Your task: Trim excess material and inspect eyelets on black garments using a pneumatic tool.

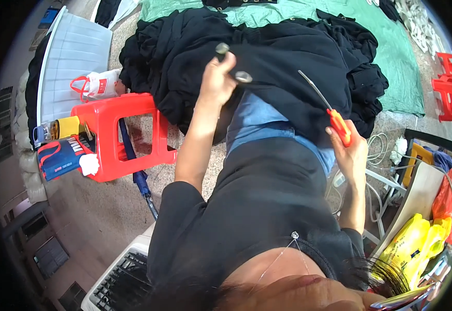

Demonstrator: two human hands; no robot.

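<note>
A heap of black garments (pixel 298 41) is spread in front of me and partly over my lap. My left hand (pixel 218 80) is closed on a black garment's edge. By its fingertips shows a blurred round metal fitting (pixel 222 48), and a second shiny metal disc (pixel 243 77) sits just beside the hand. In my right hand (pixel 351 155) is an orange-and-red-handled tool (pixel 338 126) with a long thin metal shaft, pointing up and left over the cloth. Its exact kind is unclear. The shaft's tip appears apart from my left hand.
To the left, a red plastic stool (pixel 117 116) holds a bottle (pixel 55 129), a blue bag (pixel 62 158) and a white bag (pixel 99 85). A pale ribbed tub (pixel 75 52) stands behind it. Green sheeting (pixel 397 78) lies under the heap. Cables (pixel 378 147) and a yellow bag (pixel 415 243) are at right.
</note>
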